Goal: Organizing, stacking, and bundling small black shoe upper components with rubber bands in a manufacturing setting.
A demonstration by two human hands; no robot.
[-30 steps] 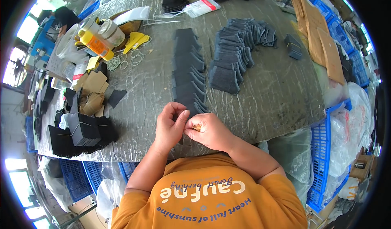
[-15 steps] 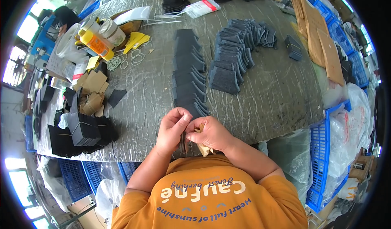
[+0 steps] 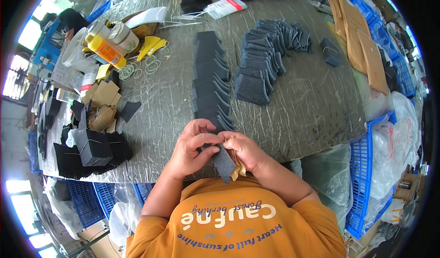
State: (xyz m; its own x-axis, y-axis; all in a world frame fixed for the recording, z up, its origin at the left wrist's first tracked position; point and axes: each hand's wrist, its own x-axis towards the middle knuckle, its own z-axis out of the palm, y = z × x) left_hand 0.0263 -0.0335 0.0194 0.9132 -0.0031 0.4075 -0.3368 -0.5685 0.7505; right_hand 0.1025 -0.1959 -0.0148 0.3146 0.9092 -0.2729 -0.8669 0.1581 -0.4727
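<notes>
At the table's near edge, a dark grey fabric piece hangs between my hands, its lower end toward my shirt. My left hand has thumb and forefinger curled at its upper left edge. My right hand pinches its top corner, with a crumpled tan strip tucked under the fingers. Just beyond the hands begins a long overlapping row of dark fabric pieces. A second, curving row of such pieces lies to its right. The fingertips partly hide the grip.
Bundled dark pieces stand at the left, near brown card pieces. Farther back are a yellow bottle, a jar and rubber bands. A small tied bundle and brown cardboard lie right; a blue crate stands beside the table.
The dark grey piece has turned from edge-on to face-on between my hands. My right hand has shifted slightly right with the tan strip; the left fingers have spread over the piece's top.
</notes>
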